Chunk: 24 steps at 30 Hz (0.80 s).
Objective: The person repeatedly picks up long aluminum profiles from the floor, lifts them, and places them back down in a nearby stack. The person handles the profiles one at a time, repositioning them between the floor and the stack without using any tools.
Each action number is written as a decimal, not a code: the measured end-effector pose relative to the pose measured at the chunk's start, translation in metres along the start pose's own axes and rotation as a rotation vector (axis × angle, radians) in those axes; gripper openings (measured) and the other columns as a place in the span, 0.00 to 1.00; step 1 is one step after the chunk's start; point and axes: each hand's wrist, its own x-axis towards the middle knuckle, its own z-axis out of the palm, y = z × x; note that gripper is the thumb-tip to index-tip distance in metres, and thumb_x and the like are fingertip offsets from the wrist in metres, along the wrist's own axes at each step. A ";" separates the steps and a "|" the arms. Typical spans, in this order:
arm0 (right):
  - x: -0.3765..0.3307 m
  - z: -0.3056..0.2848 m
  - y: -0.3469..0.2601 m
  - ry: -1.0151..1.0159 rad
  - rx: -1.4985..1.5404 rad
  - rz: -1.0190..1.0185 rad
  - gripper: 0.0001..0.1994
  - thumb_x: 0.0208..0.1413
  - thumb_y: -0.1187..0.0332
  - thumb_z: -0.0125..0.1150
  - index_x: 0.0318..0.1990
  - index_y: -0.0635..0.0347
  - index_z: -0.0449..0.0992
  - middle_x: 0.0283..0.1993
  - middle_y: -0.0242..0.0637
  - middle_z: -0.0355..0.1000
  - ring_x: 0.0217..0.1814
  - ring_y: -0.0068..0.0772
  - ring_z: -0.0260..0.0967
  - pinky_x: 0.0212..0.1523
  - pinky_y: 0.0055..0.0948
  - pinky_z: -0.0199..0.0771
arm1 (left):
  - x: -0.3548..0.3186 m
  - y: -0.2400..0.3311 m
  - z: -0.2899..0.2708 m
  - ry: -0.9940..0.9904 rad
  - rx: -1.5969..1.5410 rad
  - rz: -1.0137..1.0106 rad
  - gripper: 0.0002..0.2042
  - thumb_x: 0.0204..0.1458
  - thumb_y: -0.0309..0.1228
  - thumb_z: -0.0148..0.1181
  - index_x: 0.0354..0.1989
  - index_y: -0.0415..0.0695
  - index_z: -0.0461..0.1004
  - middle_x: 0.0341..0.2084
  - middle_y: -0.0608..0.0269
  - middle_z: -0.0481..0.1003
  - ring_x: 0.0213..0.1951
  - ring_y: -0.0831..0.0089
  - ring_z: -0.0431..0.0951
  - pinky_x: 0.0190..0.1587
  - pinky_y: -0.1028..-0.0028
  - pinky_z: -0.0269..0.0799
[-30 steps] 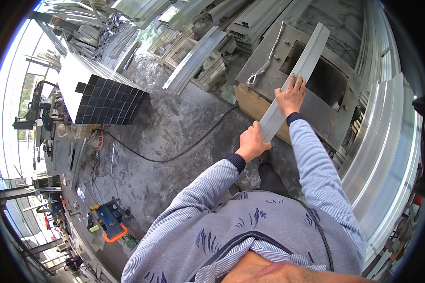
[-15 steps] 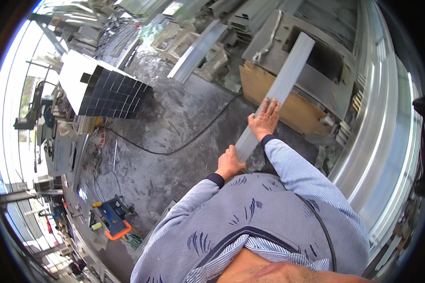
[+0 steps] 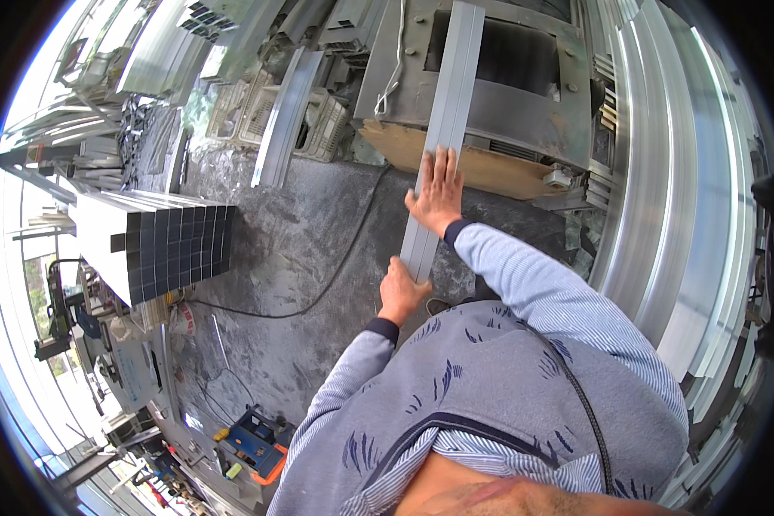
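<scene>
A long grey aluminium profile (image 3: 452,95) with grooves along its face runs away from my body. My left hand (image 3: 402,291) is closed round its near end, thumb on the right side. Farther along, my right hand (image 3: 439,191) grips it, fingers laid over the top face and thumb at the left edge. The far part of the profile passes over a grey metal machine housing (image 3: 520,96) with a dark rectangular opening. Whether the profile rests on the housing I cannot tell.
A brown board (image 3: 499,168) edges the housing. Long metal profiles (image 3: 662,172) line the right side. Bundled dark square tubes (image 3: 176,245) jut out at left. A black cable (image 3: 318,301) crosses the floor. Plastic crates (image 3: 322,125) stand far left of the housing; a blue-orange tool (image 3: 262,447) lies lower left.
The profile has swung to point more straight ahead, its far end moving left across the housing. Both hands keep their hold. My view has turned, shifting the surroundings.
</scene>
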 end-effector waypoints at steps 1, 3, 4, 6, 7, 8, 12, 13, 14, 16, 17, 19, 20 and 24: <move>0.033 -0.003 0.010 0.014 0.010 0.013 0.51 0.57 0.48 0.69 0.83 0.62 0.55 0.88 0.55 0.42 0.93 0.66 0.32 0.80 0.76 0.53 | 0.028 0.019 -0.007 0.003 -0.001 0.008 0.36 0.43 0.42 0.82 0.52 0.35 0.65 0.46 0.34 0.81 0.50 0.34 0.84 0.52 0.45 0.82; 0.101 -0.011 0.031 0.081 -0.019 0.022 0.50 0.57 0.48 0.69 0.83 0.60 0.56 0.88 0.53 0.44 0.92 0.62 0.34 0.79 0.80 0.51 | 0.085 0.061 -0.025 0.037 0.014 0.065 0.36 0.42 0.42 0.82 0.51 0.35 0.66 0.45 0.34 0.82 0.49 0.35 0.85 0.53 0.46 0.83; 0.137 -0.016 0.044 0.126 0.001 0.026 0.48 0.57 0.48 0.69 0.82 0.58 0.58 0.87 0.50 0.46 0.92 0.58 0.36 0.79 0.80 0.51 | 0.112 0.085 -0.035 0.053 0.008 0.088 0.36 0.42 0.42 0.82 0.52 0.34 0.66 0.45 0.34 0.82 0.49 0.35 0.85 0.53 0.47 0.83; 0.206 -0.027 0.067 0.203 -0.030 0.017 0.47 0.57 0.46 0.69 0.80 0.56 0.61 0.86 0.46 0.50 0.92 0.53 0.38 0.79 0.80 0.50 | 0.162 0.131 -0.055 0.085 0.000 0.141 0.37 0.42 0.42 0.82 0.52 0.33 0.66 0.45 0.34 0.83 0.49 0.36 0.86 0.53 0.48 0.84; 0.238 -0.033 0.079 0.199 -0.075 0.023 0.46 0.57 0.44 0.68 0.80 0.55 0.62 0.86 0.45 0.51 0.91 0.50 0.40 0.79 0.80 0.50 | 0.185 0.153 -0.066 0.092 -0.001 0.166 0.38 0.42 0.43 0.82 0.53 0.33 0.67 0.44 0.34 0.83 0.48 0.37 0.87 0.53 0.49 0.85; 0.268 -0.038 0.089 0.209 -0.104 0.031 0.46 0.56 0.43 0.67 0.80 0.53 0.63 0.85 0.44 0.53 0.91 0.47 0.41 0.79 0.79 0.49 | 0.206 0.174 -0.076 0.097 0.015 0.184 0.38 0.42 0.43 0.83 0.53 0.32 0.67 0.44 0.34 0.84 0.48 0.38 0.87 0.53 0.50 0.85; 0.341 -0.054 0.122 0.182 -0.184 0.074 0.44 0.61 0.40 0.61 0.82 0.49 0.63 0.87 0.42 0.54 0.92 0.48 0.41 0.83 0.74 0.46 | 0.261 0.230 -0.103 0.034 0.035 0.164 0.39 0.42 0.47 0.82 0.53 0.33 0.66 0.42 0.34 0.85 0.47 0.37 0.88 0.52 0.50 0.85; 0.347 -0.055 0.125 0.148 -0.218 0.093 0.44 0.62 0.39 0.60 0.83 0.48 0.62 0.87 0.43 0.53 0.92 0.48 0.41 0.83 0.74 0.45 | 0.265 0.233 -0.104 0.014 0.030 0.155 0.39 0.43 0.47 0.82 0.52 0.33 0.66 0.42 0.35 0.85 0.46 0.37 0.88 0.52 0.50 0.85; 0.347 -0.054 0.127 0.128 -0.245 0.097 0.44 0.63 0.39 0.59 0.83 0.47 0.62 0.87 0.44 0.53 0.92 0.49 0.41 0.83 0.75 0.45 | 0.266 0.233 -0.102 0.008 0.018 0.154 0.39 0.43 0.47 0.82 0.52 0.33 0.66 0.41 0.35 0.85 0.46 0.37 0.88 0.52 0.50 0.85; 0.330 -0.049 0.123 0.171 -0.222 0.066 0.44 0.63 0.39 0.59 0.83 0.46 0.61 0.87 0.44 0.52 0.92 0.50 0.40 0.83 0.75 0.45 | 0.259 0.225 -0.094 0.026 0.010 0.168 0.39 0.43 0.47 0.83 0.52 0.33 0.67 0.41 0.36 0.85 0.46 0.37 0.88 0.52 0.50 0.85; 0.317 -0.048 0.120 0.172 -0.233 0.067 0.44 0.63 0.39 0.59 0.83 0.46 0.61 0.87 0.44 0.52 0.92 0.51 0.40 0.83 0.76 0.45 | 0.246 0.215 -0.088 0.053 0.013 0.184 0.39 0.43 0.47 0.83 0.52 0.33 0.67 0.41 0.36 0.85 0.46 0.37 0.88 0.52 0.50 0.85; 0.279 -0.043 0.108 0.203 -0.203 0.045 0.43 0.62 0.42 0.63 0.82 0.48 0.62 0.87 0.47 0.52 0.90 0.55 0.43 0.80 0.78 0.51 | 0.217 0.191 -0.072 0.085 0.004 0.185 0.39 0.42 0.46 0.83 0.52 0.33 0.66 0.42 0.36 0.85 0.47 0.38 0.88 0.52 0.50 0.85; 0.257 -0.042 0.102 0.171 -0.181 0.051 0.44 0.61 0.42 0.63 0.83 0.48 0.61 0.88 0.47 0.51 0.91 0.55 0.41 0.80 0.77 0.51 | 0.201 0.178 -0.064 0.056 -0.009 0.161 0.39 0.42 0.45 0.84 0.54 0.34 0.66 0.44 0.37 0.84 0.48 0.38 0.87 0.53 0.50 0.85; 0.175 -0.034 0.072 0.074 -0.159 0.052 0.47 0.58 0.45 0.66 0.83 0.50 0.59 0.88 0.49 0.47 0.92 0.60 0.36 0.79 0.73 0.57 | 0.137 0.127 -0.041 -0.006 -0.026 0.079 0.38 0.43 0.44 0.83 0.55 0.36 0.66 0.48 0.36 0.82 0.51 0.38 0.86 0.55 0.49 0.84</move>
